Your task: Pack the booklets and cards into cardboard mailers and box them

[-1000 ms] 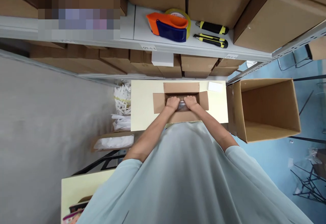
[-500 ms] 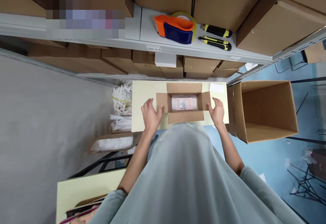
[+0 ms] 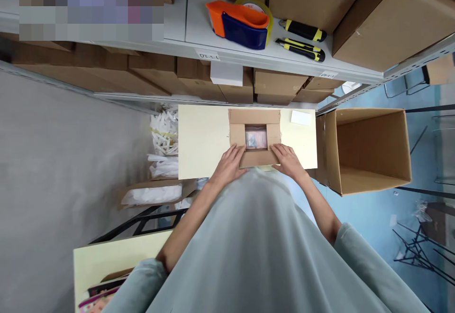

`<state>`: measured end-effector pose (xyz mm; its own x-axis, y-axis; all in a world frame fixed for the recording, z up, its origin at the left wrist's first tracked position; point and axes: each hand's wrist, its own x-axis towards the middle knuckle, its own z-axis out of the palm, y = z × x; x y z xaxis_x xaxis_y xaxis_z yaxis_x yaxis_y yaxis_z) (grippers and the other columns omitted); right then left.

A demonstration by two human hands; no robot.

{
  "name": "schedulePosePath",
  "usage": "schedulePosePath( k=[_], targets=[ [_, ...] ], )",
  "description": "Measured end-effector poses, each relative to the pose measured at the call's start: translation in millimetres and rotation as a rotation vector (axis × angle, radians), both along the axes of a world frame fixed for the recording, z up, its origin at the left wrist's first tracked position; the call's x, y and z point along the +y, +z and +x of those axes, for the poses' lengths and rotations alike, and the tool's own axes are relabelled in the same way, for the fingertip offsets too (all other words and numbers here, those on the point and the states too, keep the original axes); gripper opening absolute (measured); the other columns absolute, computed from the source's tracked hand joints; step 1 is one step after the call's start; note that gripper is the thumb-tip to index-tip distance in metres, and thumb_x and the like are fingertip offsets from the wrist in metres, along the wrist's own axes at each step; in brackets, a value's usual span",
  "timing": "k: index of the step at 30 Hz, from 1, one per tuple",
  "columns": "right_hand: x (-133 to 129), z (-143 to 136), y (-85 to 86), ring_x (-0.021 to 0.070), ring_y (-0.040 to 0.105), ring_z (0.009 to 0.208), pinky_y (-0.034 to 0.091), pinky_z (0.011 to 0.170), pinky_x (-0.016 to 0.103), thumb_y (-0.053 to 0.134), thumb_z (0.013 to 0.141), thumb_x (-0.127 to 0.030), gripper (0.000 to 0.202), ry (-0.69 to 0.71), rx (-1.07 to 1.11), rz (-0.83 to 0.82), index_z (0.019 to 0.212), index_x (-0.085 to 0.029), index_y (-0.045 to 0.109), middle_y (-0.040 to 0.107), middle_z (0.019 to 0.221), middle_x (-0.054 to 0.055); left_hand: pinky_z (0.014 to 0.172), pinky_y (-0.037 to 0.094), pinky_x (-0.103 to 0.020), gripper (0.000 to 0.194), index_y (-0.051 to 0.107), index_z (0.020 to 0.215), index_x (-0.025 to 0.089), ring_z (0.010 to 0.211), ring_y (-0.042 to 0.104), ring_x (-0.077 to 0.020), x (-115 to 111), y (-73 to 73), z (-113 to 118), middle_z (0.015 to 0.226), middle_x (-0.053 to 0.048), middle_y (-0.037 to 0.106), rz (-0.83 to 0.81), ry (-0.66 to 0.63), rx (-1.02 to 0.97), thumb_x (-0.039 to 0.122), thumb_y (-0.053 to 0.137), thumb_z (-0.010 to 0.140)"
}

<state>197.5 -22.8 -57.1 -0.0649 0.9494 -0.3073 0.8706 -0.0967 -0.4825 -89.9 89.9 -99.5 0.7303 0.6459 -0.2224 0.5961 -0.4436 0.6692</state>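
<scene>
A small cardboard box (image 3: 254, 116) stands on the pale table with its two side flaps folded inward. Through the gap between them shows a plastic-wrapped pinkish pack (image 3: 256, 139). The near flap (image 3: 259, 157) sticks out towards me. My left hand (image 3: 230, 164) is closed on that flap's left end, fingers over the top and thumb along the outer edge. At its right end my right hand (image 3: 288, 162) grips in the same way. What lies under the palms is hidden.
A large open carton (image 3: 373, 151) stands right of the table (image 3: 202, 142). A white card (image 3: 300, 117) lies at the table's back right. On the shelf above are a tape dispenser (image 3: 241, 24) and two box cutters (image 3: 302, 42). Bins of white packing material (image 3: 164, 135) stand at left.
Both hands have moved inward from beside the box onto its near flap. The left and right side flaps, spread outward before, now lie folded in over the opening.
</scene>
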Motion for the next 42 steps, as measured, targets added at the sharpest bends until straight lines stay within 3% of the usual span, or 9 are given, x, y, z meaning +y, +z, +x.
schedulePosePath(
  k=[4, 8, 15, 21, 25, 29, 32, 37, 42],
  targets=[
    [10, 15, -7.8, 0.0357, 0.063, 0.144, 0.045, 0.126, 0.054, 0.07, 0.101, -0.027, 0.062, 0.018, 0.034, 0.018, 0.161, -0.018, 0.057, 0.069, 0.156, 0.017, 0.132, 0.043, -0.053, 0.074, 0.051, 0.165, 0.019, 0.16, 0.049, -0.0379, 17, -3.9, -2, 0.163, -0.016, 0.062, -0.025, 0.036, -0.022, 0.05, 0.069, 0.1],
    [32, 31, -25.2, 0.0361, 0.07, 0.13, 0.051, 0.12, 0.055, 0.06, 0.108, -0.032, 0.052, -0.147, 0.032, 0.04, 0.158, -0.016, 0.06, 0.076, 0.138, 0.018, 0.127, 0.048, -0.054, 0.066, 0.051, 0.164, 0.019, 0.146, 0.063, -0.0371, 49, -11.1, 2, 0.157, -0.018, 0.066, -0.033, 0.146, -0.043, 0.046, 0.064, 0.105],
    [78, 50, -58.4, 0.0421, 0.024, 0.173, 0.034, 0.136, 0.062, 0.094, 0.08, -0.033, 0.142, -0.337, 0.148, 0.057, 0.182, -0.018, -0.004, 0.019, 0.186, 0.024, 0.141, 0.02, -0.065, 0.161, -0.002, 0.18, 0.014, 0.173, 0.013, -0.0498, 100, -39.3, 28, 0.186, -0.03, 0.008, 0.004, 0.239, -0.165, 0.054, 0.105, 0.065],
    [91, 53, -55.5, 0.0393, 0.04, 0.165, 0.039, 0.134, 0.061, 0.089, 0.086, -0.036, 0.14, -0.286, 0.29, 0.204, 0.181, -0.024, -0.013, 0.036, 0.179, 0.022, 0.138, 0.027, -0.067, 0.167, -0.012, 0.179, 0.016, 0.172, 0.016, -0.0507, 101, -35.2, 35, 0.182, -0.033, 0.011, 0.072, 0.229, -0.246, 0.06, 0.104, 0.066],
    [76, 47, -51.2, 0.0385, 0.055, 0.15, 0.047, 0.126, 0.059, 0.083, 0.093, -0.046, 0.116, -0.331, 0.288, 0.256, 0.181, -0.022, 0.012, 0.056, 0.161, 0.02, 0.135, 0.031, -0.067, 0.147, -0.002, 0.18, 0.015, 0.167, 0.029, -0.0474, 83, -30.7, 27, 0.177, -0.031, 0.027, 0.137, 0.275, -0.271, 0.061, 0.095, 0.079],
    [53, 41, -51.0, 0.0346, 0.057, 0.149, 0.047, 0.128, 0.054, 0.078, 0.097, -0.055, 0.061, -0.336, 0.28, 0.278, 0.147, -0.022, 0.064, 0.063, 0.15, 0.018, 0.133, 0.04, -0.06, 0.075, 0.054, 0.161, 0.023, 0.155, 0.049, -0.0389, 61, -23.9, 18, 0.155, -0.018, 0.06, 0.154, 0.252, -0.236, 0.053, 0.078, 0.097],
    [44, 35, -52.9, 0.0312, 0.054, 0.154, 0.048, 0.127, 0.05, 0.064, 0.105, -0.054, 0.037, -0.43, 0.285, 0.249, 0.12, -0.022, 0.074, 0.059, 0.158, 0.019, 0.13, 0.045, -0.053, 0.033, 0.077, 0.129, 0.024, 0.151, 0.054, -0.0343, 48, -21.0, 17, 0.153, -0.015, 0.061, 0.126, 0.352, -0.187, 0.046, 0.065, 0.106],
    [52, 22, -51.4, 0.0273, 0.079, 0.118, 0.061, 0.102, 0.04, 0.06, 0.104, -0.049, 0.031, -0.684, 0.391, 0.089, 0.115, -0.025, 0.075, 0.079, 0.135, 0.01, 0.117, 0.057, -0.046, 0.023, 0.079, 0.115, 0.023, 0.14, 0.066, -0.0309, 46, -23.5, 30, 0.156, -0.015, 0.062, -0.017, 0.618, -0.149, 0.039, 0.069, 0.102],
    [65, 10, -38.2, 0.0267, 0.082, 0.102, 0.059, 0.097, 0.038, 0.068, 0.096, -0.044, 0.022, -0.843, 0.306, 0.018, 0.108, -0.027, 0.076, 0.084, 0.126, 0.005, 0.111, 0.062, -0.044, 0.02, 0.08, 0.11, 0.022, 0.123, 0.075, -0.0278, 57, -21.5, 38, 0.135, -0.011, 0.075, -0.107, 0.764, -0.15, 0.029, 0.074, 0.092]
  ],
)
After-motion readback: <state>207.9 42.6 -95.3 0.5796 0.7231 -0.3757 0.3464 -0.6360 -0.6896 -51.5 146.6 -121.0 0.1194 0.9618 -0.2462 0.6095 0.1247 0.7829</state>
